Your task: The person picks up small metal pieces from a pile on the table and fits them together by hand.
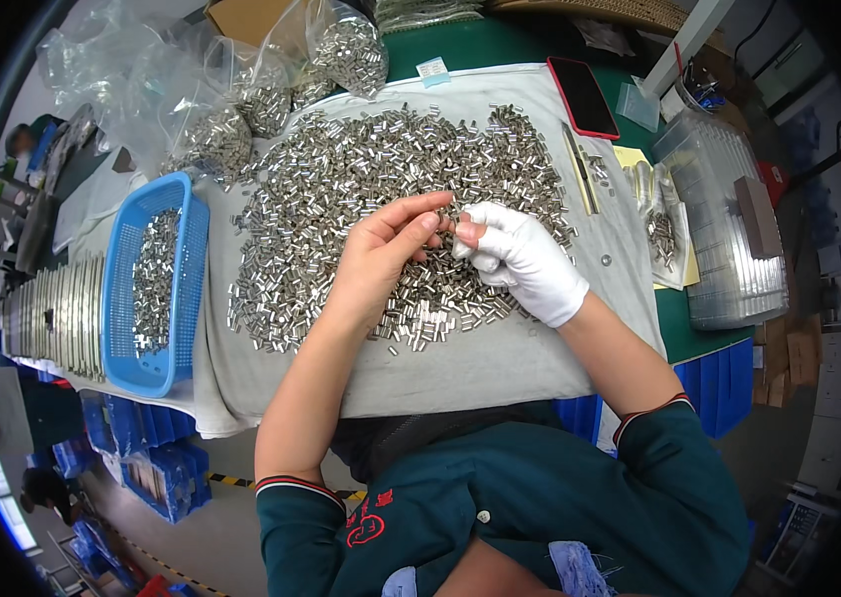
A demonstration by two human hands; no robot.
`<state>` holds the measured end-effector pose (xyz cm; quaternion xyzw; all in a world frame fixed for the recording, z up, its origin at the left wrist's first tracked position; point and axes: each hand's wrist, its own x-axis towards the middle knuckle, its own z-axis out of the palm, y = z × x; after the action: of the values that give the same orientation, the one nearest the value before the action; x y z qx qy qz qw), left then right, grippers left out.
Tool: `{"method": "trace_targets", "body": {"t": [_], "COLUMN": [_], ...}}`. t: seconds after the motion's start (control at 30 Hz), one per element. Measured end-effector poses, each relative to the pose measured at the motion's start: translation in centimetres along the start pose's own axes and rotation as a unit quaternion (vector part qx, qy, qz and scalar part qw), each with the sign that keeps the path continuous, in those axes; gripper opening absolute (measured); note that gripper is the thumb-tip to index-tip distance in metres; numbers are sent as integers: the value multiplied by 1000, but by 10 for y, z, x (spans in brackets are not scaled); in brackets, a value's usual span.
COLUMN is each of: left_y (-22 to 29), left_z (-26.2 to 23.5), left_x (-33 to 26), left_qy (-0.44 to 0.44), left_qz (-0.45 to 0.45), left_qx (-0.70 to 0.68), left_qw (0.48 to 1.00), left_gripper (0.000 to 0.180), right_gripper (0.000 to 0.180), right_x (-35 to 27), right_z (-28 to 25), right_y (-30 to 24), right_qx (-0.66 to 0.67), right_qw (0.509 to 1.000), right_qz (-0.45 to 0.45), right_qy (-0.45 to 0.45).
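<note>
A broad heap of small shiny metal cylinders [341,169] is spread over a pale cloth [470,383]. Above the middle of it my two hands meet at the fingertips. My left hand [391,244] is bare, its thumb and fingers closed in a pinch. My right hand [520,254] wears a white glove with bare fingertips showing, and it is closed too. Whatever lies between the fingertips is too small and hidden to make out. Some cylinders lie close below my hands, near the heap's front edge.
On the left stands a blue plastic basket [197,284] partly filled with cylinders, beside a row of stacked trays [57,318]. Clear bags of cylinders [351,55] sit behind. To the right are a red-edged phone [582,97], tweezers [580,169], a small bag of parts [659,234] and clear plastic boxes [709,219].
</note>
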<state>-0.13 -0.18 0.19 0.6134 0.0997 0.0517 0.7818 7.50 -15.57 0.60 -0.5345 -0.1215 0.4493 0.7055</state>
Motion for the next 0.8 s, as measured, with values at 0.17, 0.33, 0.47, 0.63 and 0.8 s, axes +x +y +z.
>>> {"method": "trace_targets", "body": {"t": [0.17,0.33,0.47,0.63,0.8], "left_y": [-2,-1,-4,-3,-5], "left_z": [0,1,-1,2,4], "left_x": [-1,-1,0,0,0], "left_qy": [-21,-25,-33,-21,-11], "left_qz": [11,5,-25,-13,45], "left_qx": [20,-12,-51,-54,-33], "left_qw": [1000,1000,998,998,998], "left_gripper": [22,19,18,16,16], "right_gripper": [15,17,18,18,23], "right_x": [-2,-2,-4,-6,-8], "right_z": [2,3,4,7,8], "right_y": [-2,-2,-5,-5,-9], "right_qx": [-33,-56,-83,-136,-117], "right_qw": [999,998,996,988,992], "right_qz": [-11,-17,-24,-55,-37], "right_qy": [12,21,29,48,43]}}
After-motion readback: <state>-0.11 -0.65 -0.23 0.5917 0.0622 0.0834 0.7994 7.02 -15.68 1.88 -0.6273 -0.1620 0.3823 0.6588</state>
